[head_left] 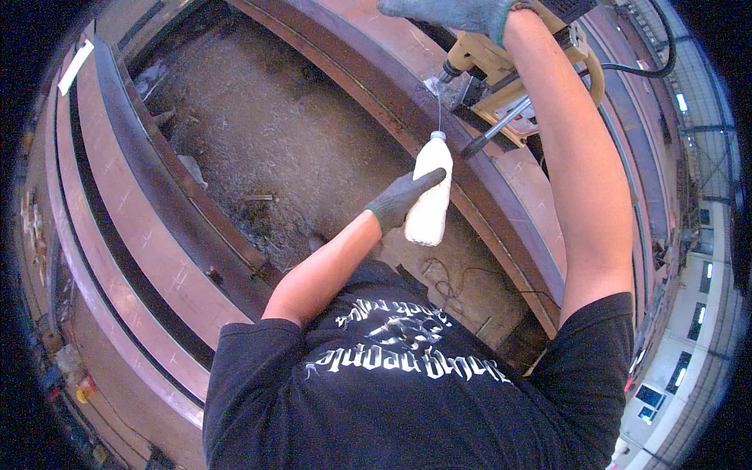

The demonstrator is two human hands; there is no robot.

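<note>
The left hand (398, 199) grips a white bottle (428, 207), its thin stream reaching the beige drill (479, 56); whether the right hand (462, 11) holds anything, I cannot tell.

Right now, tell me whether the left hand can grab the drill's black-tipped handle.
Probably not: the handle looks near, but the left hand is occupied, closed around the white bottle, which also lies between them in this view.

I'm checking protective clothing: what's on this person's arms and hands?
The left hand wears a dark grey fabric glove with a green-edged cuff; the right hand wears a blue-grey fabric glove. Both forearms are bare below short black fabric sleeves.
</note>
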